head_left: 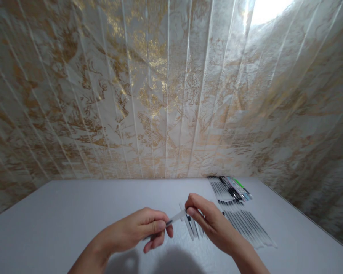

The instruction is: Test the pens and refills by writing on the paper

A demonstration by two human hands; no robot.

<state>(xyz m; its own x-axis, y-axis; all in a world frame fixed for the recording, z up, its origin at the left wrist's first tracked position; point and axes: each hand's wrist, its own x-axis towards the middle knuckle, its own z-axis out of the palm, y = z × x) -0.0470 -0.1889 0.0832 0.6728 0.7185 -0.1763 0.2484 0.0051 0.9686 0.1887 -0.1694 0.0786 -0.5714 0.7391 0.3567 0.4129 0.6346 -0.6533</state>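
A slim pen [175,218] with a translucent white barrel spans the gap between my two hands, above the table. My left hand [144,227] is closed on its darker end, thumb against the fingers. At the other end, my right hand [208,219] pinches the pen's tip between thumb and fingers. Whether the pen is in one piece or two cannot be made out, as both ends are covered. Below and partly behind my right hand lie several loose translucent pen pieces [191,230], some with dark parts.
Right of my right hand, several translucent pen barrels [247,227] lie side by side on the white table [88,201]. Behind them are a row of small black pieces [231,203], thin dark-tipped sticks [218,187] and several pens, one green [239,183]. A gold-patterned curtain [148,114] hangs behind.
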